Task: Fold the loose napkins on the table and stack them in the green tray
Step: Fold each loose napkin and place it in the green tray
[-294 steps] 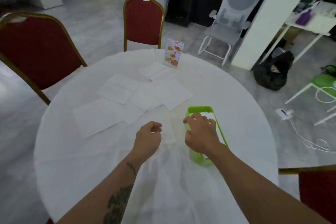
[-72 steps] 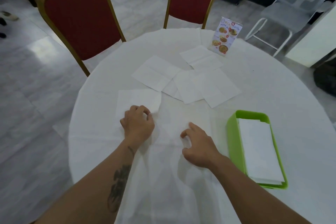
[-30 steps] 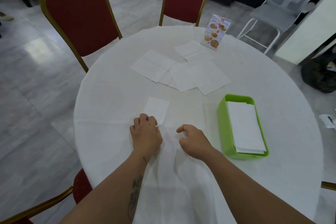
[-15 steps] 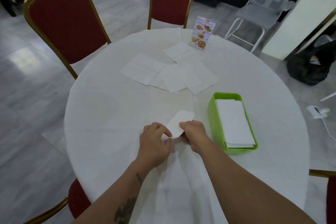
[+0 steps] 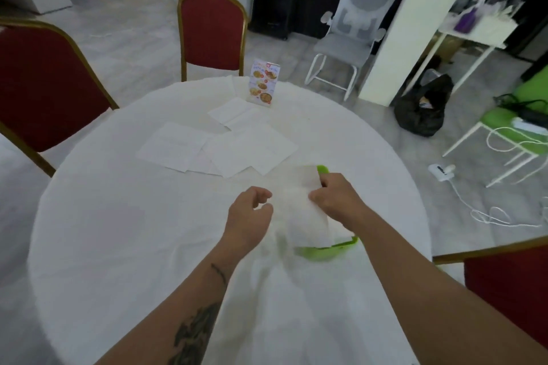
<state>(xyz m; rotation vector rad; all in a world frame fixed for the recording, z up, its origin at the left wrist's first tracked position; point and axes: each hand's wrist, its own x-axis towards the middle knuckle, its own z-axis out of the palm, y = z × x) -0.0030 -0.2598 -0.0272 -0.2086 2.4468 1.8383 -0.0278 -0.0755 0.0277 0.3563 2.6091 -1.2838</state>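
**Lay the folded napkin square on the stack**

Head view: your right hand (image 5: pixel 335 201) holds the folded napkin (image 5: pixel 307 210) over the green tray (image 5: pixel 323 252), fingers (image 5: pixel 316 195) closed on its far end near the tray's far corner. The napkin is blurred and covers most of the tray, so you cannot tell whether it already rests on the stack beneath or hangs just above it; only the tray's near rim and one far corner show. Your left hand (image 5: pixel 249 216) sits just beside the napkin's left edge, fingers curled loosely and holding nothing, as far as the blur allows.

The step in hand looks like the placement. To do it well, line the napkin's long edges up with the tray's walls before you let go, since it appears slightly skewed toward the left rim. Lower the near end first, then lay the far end down so no air lifts the fold open. Use your free left hand to press the crease flat, and release only once the napkin lies inside the walls.

Several loose napkins (image 5: pixel 216 148) lie unfolded and overlapping across the middle of the bench (image 5: pixel 118 231), near the menu card (image 5: pixel 264 83), so much of the task remains.
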